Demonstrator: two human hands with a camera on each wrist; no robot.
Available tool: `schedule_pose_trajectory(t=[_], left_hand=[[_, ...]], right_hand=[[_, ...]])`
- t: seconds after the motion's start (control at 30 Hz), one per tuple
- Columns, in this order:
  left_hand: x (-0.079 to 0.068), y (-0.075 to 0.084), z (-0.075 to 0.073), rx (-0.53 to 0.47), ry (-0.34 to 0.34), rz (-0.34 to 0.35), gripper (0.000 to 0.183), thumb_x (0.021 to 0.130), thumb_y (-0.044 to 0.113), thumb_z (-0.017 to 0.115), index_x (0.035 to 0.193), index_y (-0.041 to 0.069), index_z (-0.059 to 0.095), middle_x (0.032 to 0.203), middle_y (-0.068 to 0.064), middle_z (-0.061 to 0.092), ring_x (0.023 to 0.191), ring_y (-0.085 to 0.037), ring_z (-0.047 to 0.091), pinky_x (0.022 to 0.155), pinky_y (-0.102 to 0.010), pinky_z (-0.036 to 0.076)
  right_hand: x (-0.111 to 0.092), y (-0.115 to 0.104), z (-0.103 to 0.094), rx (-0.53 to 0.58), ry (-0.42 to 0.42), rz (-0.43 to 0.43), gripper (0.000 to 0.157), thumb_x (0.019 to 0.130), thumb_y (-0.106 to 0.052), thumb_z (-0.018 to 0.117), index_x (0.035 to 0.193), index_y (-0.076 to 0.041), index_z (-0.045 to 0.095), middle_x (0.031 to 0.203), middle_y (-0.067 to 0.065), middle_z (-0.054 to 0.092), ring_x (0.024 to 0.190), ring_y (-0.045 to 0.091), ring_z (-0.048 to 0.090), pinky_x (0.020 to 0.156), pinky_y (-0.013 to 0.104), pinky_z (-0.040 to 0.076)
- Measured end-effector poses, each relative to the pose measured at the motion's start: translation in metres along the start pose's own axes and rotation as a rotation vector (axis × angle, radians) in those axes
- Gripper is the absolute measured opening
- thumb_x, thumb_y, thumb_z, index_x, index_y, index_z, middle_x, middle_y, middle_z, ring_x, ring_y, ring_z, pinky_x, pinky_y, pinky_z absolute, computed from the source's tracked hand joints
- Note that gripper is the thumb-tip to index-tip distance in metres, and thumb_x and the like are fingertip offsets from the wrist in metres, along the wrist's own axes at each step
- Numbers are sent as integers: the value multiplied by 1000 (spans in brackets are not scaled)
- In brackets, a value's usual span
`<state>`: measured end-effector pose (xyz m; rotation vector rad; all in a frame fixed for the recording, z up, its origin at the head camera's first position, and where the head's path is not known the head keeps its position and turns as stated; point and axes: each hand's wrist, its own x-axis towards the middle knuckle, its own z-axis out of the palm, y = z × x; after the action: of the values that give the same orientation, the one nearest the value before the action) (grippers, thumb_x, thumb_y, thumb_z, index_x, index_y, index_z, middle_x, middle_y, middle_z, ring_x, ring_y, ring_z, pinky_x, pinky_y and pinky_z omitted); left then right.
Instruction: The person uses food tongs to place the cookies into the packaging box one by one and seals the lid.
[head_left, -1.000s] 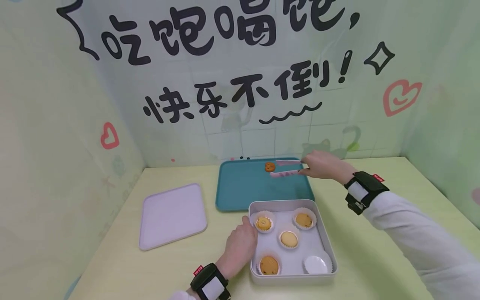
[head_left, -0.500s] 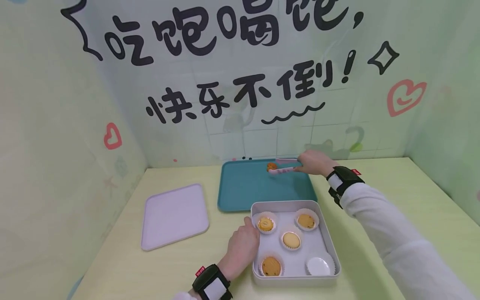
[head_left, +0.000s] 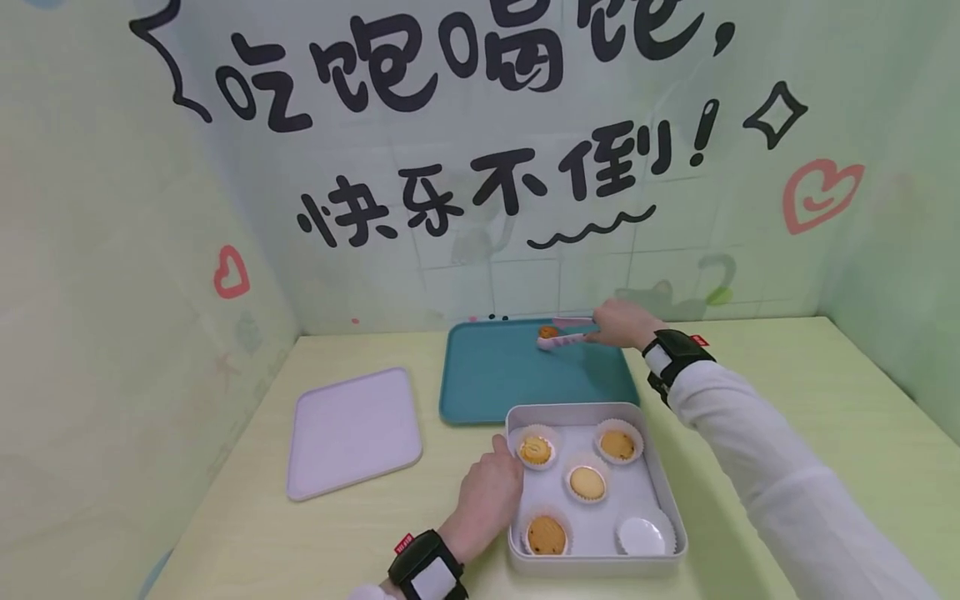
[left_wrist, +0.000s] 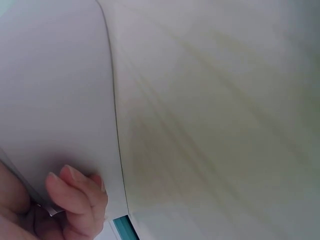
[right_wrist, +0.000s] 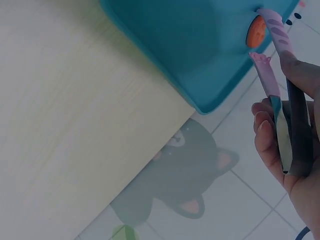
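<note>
My right hand (head_left: 624, 323) grips a pair of pink-tipped tongs (head_left: 564, 341) over the back right of the teal tray (head_left: 487, 379). The tongs' tips stand spread on either side of a small orange-brown cookie (head_left: 548, 332) lying on the tray. In the right wrist view, the cookie (right_wrist: 255, 32) sits close by the patterned upper arm of the tongs (right_wrist: 278, 34). My left hand (head_left: 491, 492) holds the left wall of a white box (head_left: 592, 563), its fingers (left_wrist: 75, 197) bent against the side. Several cookies (head_left: 587, 483) sit in paper cups inside.
One paper cup (head_left: 645, 533) at the box's front right holds no cookie. To the left lies a pale lilac tray (head_left: 355, 433) on the light wood table (head_left: 240, 517). A printed wall sheet (head_left: 450, 283) rises behind the table's back edge.
My right hand has moved slightly left, bringing the tongs' tips around the cookie. The left hand keeps its place on the box. The whole view has shifted a little.
</note>
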<state>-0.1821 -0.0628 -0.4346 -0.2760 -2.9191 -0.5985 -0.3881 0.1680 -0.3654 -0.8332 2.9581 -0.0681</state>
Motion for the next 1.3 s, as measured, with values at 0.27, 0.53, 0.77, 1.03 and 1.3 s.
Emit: schedule_pose_trajectory(t=[0.27, 0.53, 0.77, 1.03, 1.3], left_hand=[[-1, 3, 0, -28, -19, -8, 13, 93, 9, 49, 90, -2, 43, 55, -7, 46, 44, -20, 53, 36, -29, 40], [0, 3, 0, 9, -11, 22, 13, 92, 9, 49, 87, -1, 43, 54, -7, 45, 43, -20, 53, 35, -29, 40], [0, 3, 2, -7, -12, 16, 13, 93, 9, 49, 88, -2, 43, 54, -6, 45, 43, -18, 52, 35, -28, 39], [0, 3, 2, 9, -6, 16, 13, 93, 9, 49, 87, -1, 43, 54, -6, 45, 43, -19, 52, 35, -28, 39], [0, 1, 0, 23, 5, 13, 14, 93, 9, 49, 89, -2, 43, 54, -6, 43, 42, -18, 52, 35, -26, 39]], right_hand=[[3, 0, 1, -18, -17, 28, 42, 88, -29, 62, 54, -14, 41, 52, -4, 28, 47, 10, 32, 48, 25, 26], [1, 1, 2, -13, -1, 5, 49, 88, -27, 63, 52, -16, 30, 52, -6, 19, 45, 9, 24, 47, 24, 22], [0, 1, 4, -6, 13, -8, 49, 88, -26, 63, 52, -16, 30, 53, -6, 18, 46, 8, 21, 47, 24, 20], [-7, 0, 3, 51, 51, -45, 48, 87, -23, 63, 51, -15, 33, 51, -6, 19, 44, 7, 21, 46, 23, 19], [-23, 2, -6, 87, 93, -66, 33, 88, -21, 62, 60, -8, 51, 54, -4, 30, 49, 10, 31, 49, 24, 26]])
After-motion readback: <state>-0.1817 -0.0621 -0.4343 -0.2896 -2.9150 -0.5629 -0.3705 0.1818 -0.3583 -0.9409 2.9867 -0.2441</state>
